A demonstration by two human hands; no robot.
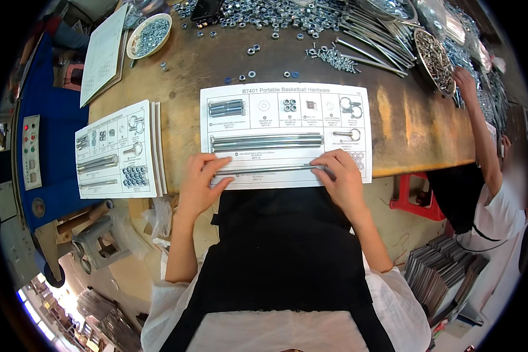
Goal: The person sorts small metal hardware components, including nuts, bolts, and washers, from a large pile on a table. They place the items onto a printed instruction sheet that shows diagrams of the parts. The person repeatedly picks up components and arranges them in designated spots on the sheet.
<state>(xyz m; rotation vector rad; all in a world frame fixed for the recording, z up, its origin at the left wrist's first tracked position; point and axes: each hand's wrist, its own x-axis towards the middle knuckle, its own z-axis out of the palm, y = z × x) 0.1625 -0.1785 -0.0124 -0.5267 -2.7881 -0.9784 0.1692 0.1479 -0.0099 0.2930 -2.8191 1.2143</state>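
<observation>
two hands, left hand (199, 182) and right hand (341, 179), fingers curled lightly pinching opposite ends of a long thin steel rod (267, 170), steadying it level on the white printed parts sheet (284, 135) at the wooden table (405, 123) edge.

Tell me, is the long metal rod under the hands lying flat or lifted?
Flat: the long rod lies on the white card.

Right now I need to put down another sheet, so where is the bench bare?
Bare wood lies right of the parts card, and a patch between the white bowl and that card. The far edge is crowded with loose nuts and long bolts.
</observation>
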